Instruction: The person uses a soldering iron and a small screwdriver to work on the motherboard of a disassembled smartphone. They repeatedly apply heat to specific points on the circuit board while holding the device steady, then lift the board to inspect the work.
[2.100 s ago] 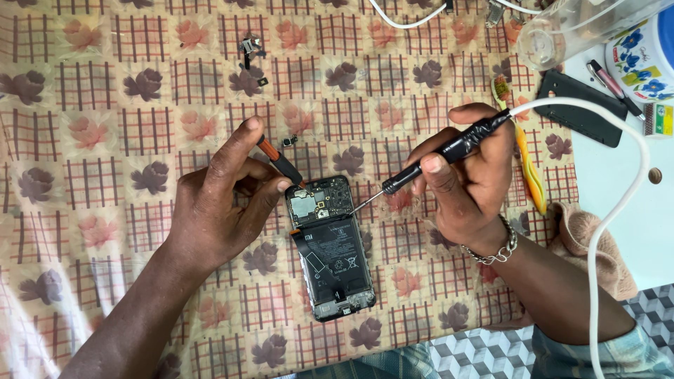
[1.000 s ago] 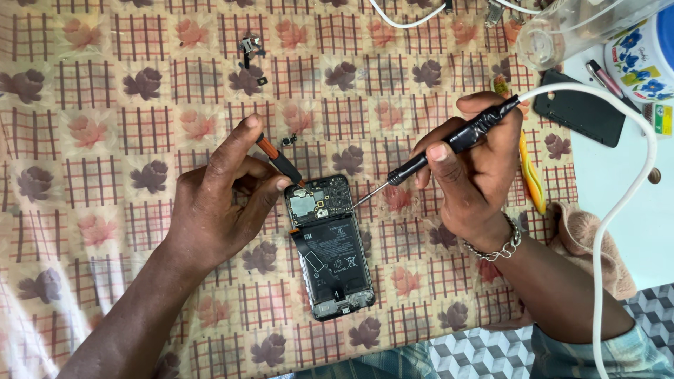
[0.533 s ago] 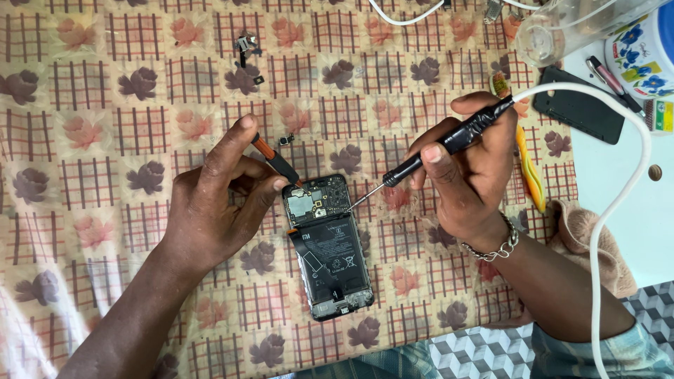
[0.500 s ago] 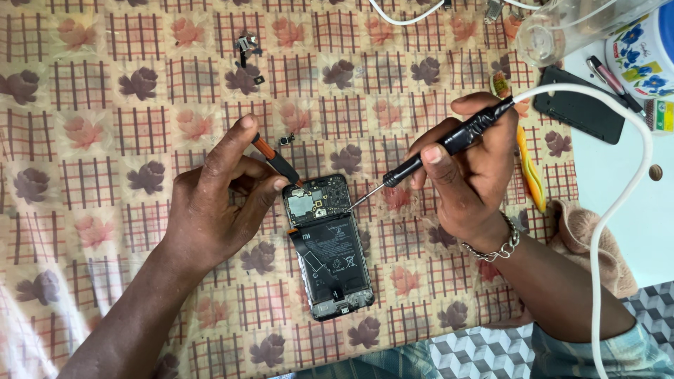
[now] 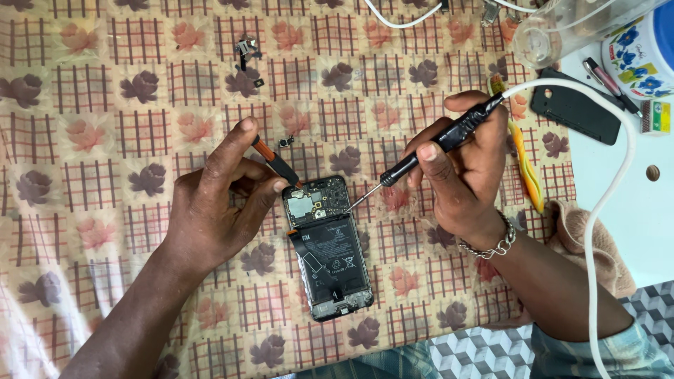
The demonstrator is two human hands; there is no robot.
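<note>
The right hand [image 5: 467, 175] squeezes a black screwdriver [image 5: 428, 151], tip slanting down-left into the open phone [image 5: 326, 245]. The left hand [image 5: 217, 203] pinches an orange tool [image 5: 275, 163] just beside it.

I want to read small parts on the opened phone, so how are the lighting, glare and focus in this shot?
Head view: soft, even light; only faint shadows under the left hand and right hand. The opened phone is sharp, no strong glare. The white surface at right is bright, nearly washed out.
</note>
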